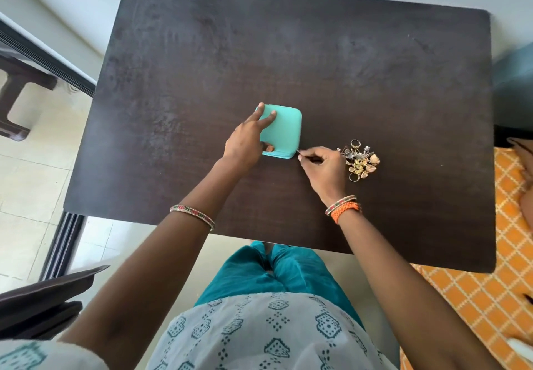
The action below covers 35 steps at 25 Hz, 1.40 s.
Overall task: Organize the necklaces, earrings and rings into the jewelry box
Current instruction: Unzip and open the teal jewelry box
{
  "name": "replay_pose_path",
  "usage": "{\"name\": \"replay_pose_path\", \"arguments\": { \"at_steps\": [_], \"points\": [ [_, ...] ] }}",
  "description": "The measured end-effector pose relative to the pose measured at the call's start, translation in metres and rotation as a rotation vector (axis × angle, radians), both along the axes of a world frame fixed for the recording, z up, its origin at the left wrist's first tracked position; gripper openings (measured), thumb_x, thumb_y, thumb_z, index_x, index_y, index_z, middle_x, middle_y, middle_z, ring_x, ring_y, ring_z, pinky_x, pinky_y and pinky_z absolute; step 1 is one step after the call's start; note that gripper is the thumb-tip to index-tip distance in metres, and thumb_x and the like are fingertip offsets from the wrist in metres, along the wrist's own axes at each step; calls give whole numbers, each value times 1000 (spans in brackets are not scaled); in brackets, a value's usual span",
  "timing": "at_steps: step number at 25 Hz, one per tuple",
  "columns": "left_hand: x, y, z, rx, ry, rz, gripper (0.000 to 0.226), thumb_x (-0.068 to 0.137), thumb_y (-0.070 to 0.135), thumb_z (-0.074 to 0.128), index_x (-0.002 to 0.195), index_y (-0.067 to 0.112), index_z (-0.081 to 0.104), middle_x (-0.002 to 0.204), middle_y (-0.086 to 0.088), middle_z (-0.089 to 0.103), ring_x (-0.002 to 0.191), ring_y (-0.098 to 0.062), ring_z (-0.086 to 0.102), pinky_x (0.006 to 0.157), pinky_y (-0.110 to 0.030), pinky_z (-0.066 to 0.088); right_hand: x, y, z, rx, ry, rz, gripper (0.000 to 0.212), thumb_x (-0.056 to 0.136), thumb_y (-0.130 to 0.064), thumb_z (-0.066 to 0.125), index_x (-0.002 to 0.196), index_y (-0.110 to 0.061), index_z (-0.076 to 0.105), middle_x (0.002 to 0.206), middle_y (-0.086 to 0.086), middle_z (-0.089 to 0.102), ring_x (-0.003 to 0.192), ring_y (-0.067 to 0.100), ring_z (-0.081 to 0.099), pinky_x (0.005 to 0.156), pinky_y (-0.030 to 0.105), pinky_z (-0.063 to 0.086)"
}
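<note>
A small turquoise jewelry box (285, 127), zipped closed, lies flat near the middle of the dark table (317, 61). My left hand (248, 139) rests on the box's left part, fingers spread on the lid and the thumb against its near side. My right hand (321, 165) pinches the zip pull (299, 154) at the box's near right corner. Just right of that hand lies a small heap of jewelry (360, 160): gold and silver rings, earrings and bits of chain tangled together.
The table's near edge runs just in front of my knees. An orange patterned cloth (496, 283) covers the floor or bed at the right. A dark stool (17, 90) and a door frame stand at the left.
</note>
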<state>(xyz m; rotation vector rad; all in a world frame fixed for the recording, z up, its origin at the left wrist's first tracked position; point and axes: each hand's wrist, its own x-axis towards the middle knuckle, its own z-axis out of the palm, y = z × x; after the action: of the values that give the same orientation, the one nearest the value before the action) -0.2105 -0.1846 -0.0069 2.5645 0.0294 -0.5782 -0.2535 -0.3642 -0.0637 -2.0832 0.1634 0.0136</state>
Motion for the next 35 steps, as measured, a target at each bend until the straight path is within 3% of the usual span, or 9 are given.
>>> {"name": "replay_pose_path", "arguments": {
  "at_steps": [6,10,13,18,21,25,27,30,35],
  "points": [
    [7,7,0,-7,-5,-27,77,79,13,75,144,29,37,157,5,20,137,-32,33,106,-50,32,-15,13,7,-16,-28,-58,10,76,-6,74,85,-4,76,81,3,72,69,7,65,67,12,52],
    [8,9,-2,16,-18,-45,76,77,18,77,143,29,39,156,3,24,133,-34,39,108,-50,32,-25,36,7,2,-20,-158,10,74,-4,74,84,-2,76,79,7,73,68,8,66,68,19,56],
    [9,11,-2,26,-13,-56,76,77,20,77,143,31,39,156,3,24,132,-34,40,106,-49,34,-29,59,11,-31,-26,-133,10,75,-6,74,85,-3,76,80,8,74,70,10,67,70,15,53],
    [8,9,1,31,-55,-49,69,82,23,72,142,32,39,155,5,25,132,-29,41,105,-44,37,-17,120,16,-136,47,-117,7,77,-4,67,75,-4,74,75,11,73,71,28,68,68,30,51],
    [5,14,-1,69,-62,-110,63,87,30,66,143,36,37,157,8,21,132,-26,42,101,-43,40,-19,123,18,-106,63,-78,9,80,-3,64,73,-3,70,76,11,71,71,26,66,70,38,56],
    [-12,35,-20,-224,-82,-4,50,92,28,59,140,29,44,157,2,22,121,-24,54,97,-40,46,-28,88,43,-178,-99,139,21,83,-5,58,96,-10,73,89,5,71,80,20,64,73,32,52],
    [-34,41,-35,-343,-114,150,54,89,20,62,140,19,44,149,-8,37,116,-25,58,99,-38,46,-13,70,57,-278,-175,182,28,82,-1,55,100,-13,73,95,4,70,90,23,61,80,31,48],
    [-59,41,-49,-354,-112,290,45,85,21,68,127,11,55,122,-8,61,109,-22,60,96,-36,49,18,49,63,-427,-137,258,29,84,-3,56,106,-15,72,108,7,66,105,26,53,93,30,42],
    [-48,31,-48,-264,-110,296,33,81,34,70,110,20,62,102,2,65,98,-19,58,82,-40,52,33,51,53,-578,25,374,34,91,-14,58,124,-19,63,140,11,45,128,31,35,108,34,31]
  ]
}}
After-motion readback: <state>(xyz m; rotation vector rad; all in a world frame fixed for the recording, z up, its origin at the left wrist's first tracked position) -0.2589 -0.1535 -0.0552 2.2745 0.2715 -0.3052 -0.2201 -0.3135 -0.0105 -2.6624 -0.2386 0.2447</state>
